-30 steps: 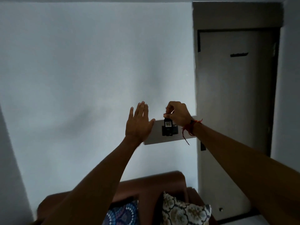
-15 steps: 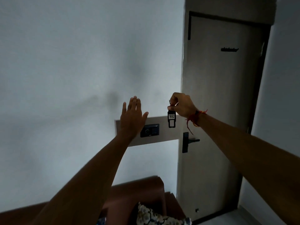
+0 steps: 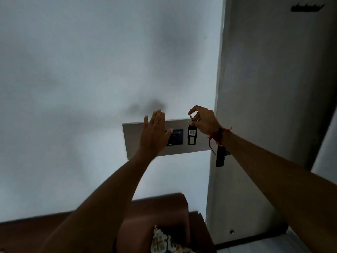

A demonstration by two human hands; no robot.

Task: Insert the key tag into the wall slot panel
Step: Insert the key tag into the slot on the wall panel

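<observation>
A grey wall panel [image 3: 133,141] is mounted on the white wall, with a dark slot unit [image 3: 176,137] set in its middle. The black key tag [image 3: 192,136], with a small white label, hangs in front of the panel just right of the slot unit. My right hand [image 3: 204,120] pinches the tag's metal ring from above. My left hand [image 3: 155,133] is flat and open against the panel, its fingers spread, covering the left part of the slot unit.
A grey door [image 3: 273,106] with a black handle [image 3: 219,157] stands right of the panel, with a black hook rail [image 3: 306,7] near its top. A brown sofa [image 3: 164,216] with a patterned cushion [image 3: 164,241] sits below.
The tag has come out of the slot unit and now hangs to its right from my right hand. The view has shifted left and closer to the wall.
</observation>
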